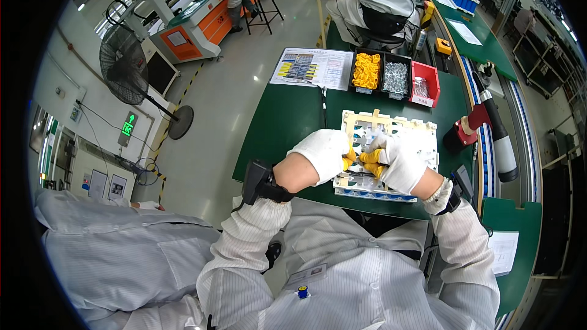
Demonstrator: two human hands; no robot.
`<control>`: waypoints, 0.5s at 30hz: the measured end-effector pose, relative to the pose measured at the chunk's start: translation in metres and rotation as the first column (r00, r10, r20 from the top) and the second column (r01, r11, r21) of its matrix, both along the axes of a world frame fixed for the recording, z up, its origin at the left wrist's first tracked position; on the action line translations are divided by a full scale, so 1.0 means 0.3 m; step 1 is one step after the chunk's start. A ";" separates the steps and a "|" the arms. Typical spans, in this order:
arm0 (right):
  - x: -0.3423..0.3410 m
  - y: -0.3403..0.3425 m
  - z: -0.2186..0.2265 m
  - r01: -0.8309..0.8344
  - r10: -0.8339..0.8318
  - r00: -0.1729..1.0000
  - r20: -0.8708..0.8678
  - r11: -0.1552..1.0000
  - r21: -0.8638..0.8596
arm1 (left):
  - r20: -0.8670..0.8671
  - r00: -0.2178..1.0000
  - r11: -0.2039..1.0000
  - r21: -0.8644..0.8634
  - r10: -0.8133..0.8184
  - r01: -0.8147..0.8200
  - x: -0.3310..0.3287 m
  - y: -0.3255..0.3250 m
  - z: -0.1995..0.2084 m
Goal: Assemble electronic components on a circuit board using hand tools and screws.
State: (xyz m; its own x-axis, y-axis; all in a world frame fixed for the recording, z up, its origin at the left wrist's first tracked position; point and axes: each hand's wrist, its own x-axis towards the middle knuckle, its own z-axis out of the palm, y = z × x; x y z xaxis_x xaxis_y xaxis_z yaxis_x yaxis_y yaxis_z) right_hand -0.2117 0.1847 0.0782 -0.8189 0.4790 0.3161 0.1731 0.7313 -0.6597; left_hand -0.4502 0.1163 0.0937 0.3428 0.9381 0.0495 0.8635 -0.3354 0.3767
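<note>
Both my hands are in white gloves with yellow fingertips, and they meet over the white plastic tray (422, 140) that lies on the green worktop (281, 128) straight in front of me. My left hand (326, 154) is curled over the tray's near left part, its fingers bent down and closed; whatever small thing they pinch is hidden, so I cannot tell what it is. My right hand (400, 160) sits just beside it, touching it at the fingertips, fingers also drawn in tight on the tray's surface, and I cannot tell whether they grip a part or only press. The tray carries cream-coloured strips along its left and far edges.

Beyond the tray, at the far edge of the worktop, three bins stand side by side: a black bin of yellow pieces (367, 71), a black bin of small metal parts (396, 77) and a red bin (424, 83). A printed sheet (313, 67) lies to their left. A red and black power tool (480, 128) rests to the right of the tray.
</note>
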 end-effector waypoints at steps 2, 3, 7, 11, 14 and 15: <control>0.002 -0.003 0.004 0.007 -0.007 1.000 -0.001 1.000 0.006 | 0.001 1.000 1.000 0.011 -0.015 0.015 0.002 -0.002 0.007; 0.001 -0.002 0.002 0.008 -0.008 1.000 -0.006 1.000 0.010 | 0.000 1.000 0.999 0.020 -0.026 0.026 0.004 -0.005 0.010; 0.005 0.006 -0.012 -0.009 0.009 1.000 -0.016 1.000 0.000 | -0.018 0.999 0.999 -0.032 0.026 -0.026 0.020 -0.013 0.025; 0.012 0.010 -0.023 -0.021 0.020 1.000 -0.007 0.999 -0.049 | -0.020 0.999 0.998 -0.061 0.028 -0.029 0.022 -0.017 0.021; 0.006 0.001 -0.012 -0.015 0.016 1.000 0.003 0.998 -0.066 | -0.015 0.999 0.997 -0.066 0.034 -0.035 0.022 -0.027 0.032; 0.004 0.000 -0.010 -0.004 0.004 1.000 0.002 0.996 -0.092 | -0.020 0.999 0.998 -0.052 0.031 -0.032 0.022 -0.028 0.038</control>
State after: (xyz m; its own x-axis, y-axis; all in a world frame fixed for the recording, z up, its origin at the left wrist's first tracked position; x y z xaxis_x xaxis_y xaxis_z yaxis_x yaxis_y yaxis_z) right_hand -0.2104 0.1846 0.0751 -0.8215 0.5027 0.2692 0.1716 0.6681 -0.7240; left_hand -0.4436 0.1079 0.1051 0.3132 0.9497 -0.0066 0.8805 -0.2878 0.3766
